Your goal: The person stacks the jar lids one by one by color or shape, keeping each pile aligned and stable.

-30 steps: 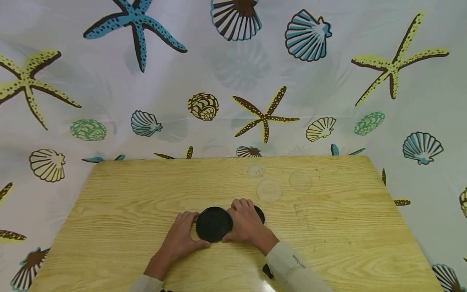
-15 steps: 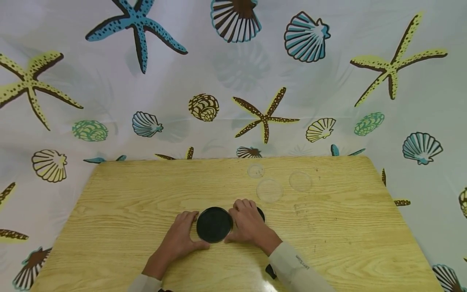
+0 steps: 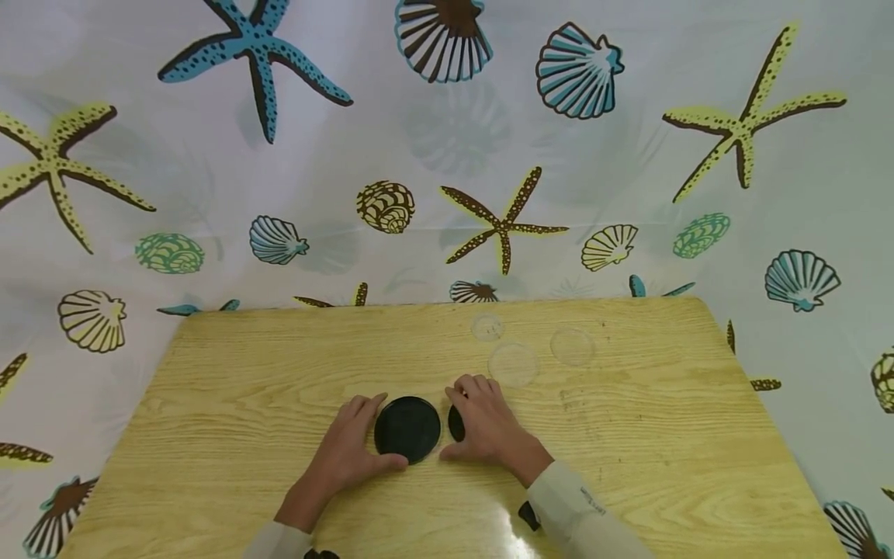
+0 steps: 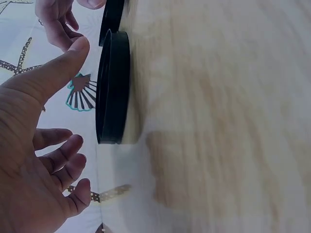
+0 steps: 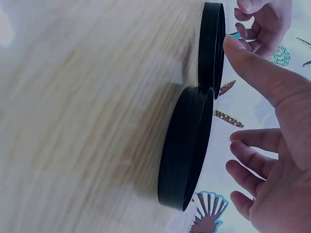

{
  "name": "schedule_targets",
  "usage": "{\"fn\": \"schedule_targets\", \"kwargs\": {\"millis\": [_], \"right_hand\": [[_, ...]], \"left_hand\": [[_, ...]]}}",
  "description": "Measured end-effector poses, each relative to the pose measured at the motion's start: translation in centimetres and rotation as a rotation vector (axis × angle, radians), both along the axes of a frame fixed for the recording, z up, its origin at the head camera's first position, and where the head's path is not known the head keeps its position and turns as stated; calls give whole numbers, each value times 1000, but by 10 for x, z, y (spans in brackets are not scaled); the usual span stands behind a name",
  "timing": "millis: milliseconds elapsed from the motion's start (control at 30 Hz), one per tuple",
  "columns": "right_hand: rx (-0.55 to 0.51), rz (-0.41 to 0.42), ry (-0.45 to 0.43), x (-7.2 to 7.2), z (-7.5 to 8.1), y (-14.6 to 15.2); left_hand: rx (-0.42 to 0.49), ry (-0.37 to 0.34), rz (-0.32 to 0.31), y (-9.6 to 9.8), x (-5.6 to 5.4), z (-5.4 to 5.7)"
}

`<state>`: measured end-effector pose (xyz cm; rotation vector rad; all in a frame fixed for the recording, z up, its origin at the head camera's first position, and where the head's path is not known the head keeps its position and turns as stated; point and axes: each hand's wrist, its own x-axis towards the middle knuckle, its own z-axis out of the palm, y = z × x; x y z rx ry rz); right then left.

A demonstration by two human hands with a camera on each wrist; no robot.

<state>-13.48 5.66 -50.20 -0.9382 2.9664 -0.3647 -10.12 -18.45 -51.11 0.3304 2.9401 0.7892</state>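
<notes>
Two shallow round black lids are set on the desk, the left black lid and the right black lid, just beside each other with a narrow gap seen from above. Both are laid flat, hollow side up, probably so that the raised rims can be taken from the sides. The left hand is spread beside the left black lid, thumb out and fingers loosely bent; in the left wrist view it is seen apart from the rim. The right hand is held over and beside the right black lid, part of which is hidden by it; thumb and fingers are parted, nothing pinched. Both hands are likely curved this way to match the round rims. Farther back, a small clear disc, a larger clear disc and a right-hand clear disc are grouped loosely, presumably kept out of the working spot. A small black object is partly covered by the right sleeve; it cannot be identified.
</notes>
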Motion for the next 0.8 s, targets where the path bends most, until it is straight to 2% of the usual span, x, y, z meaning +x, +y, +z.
{"fn": "schedule_targets", "kwargs": {"millis": [300, 500, 800], "right_hand": [[-12, -20, 4, -2, -3, 19], [-41, -11, -9, -1, -4, 28], [-100, -28, -71, 0, -5, 44]], "left_hand": [[-13, 12, -15, 17, -8, 5], [-20, 17, -18, 25, -12, 4], [-16, 51, -66, 38, -16, 6]]}}
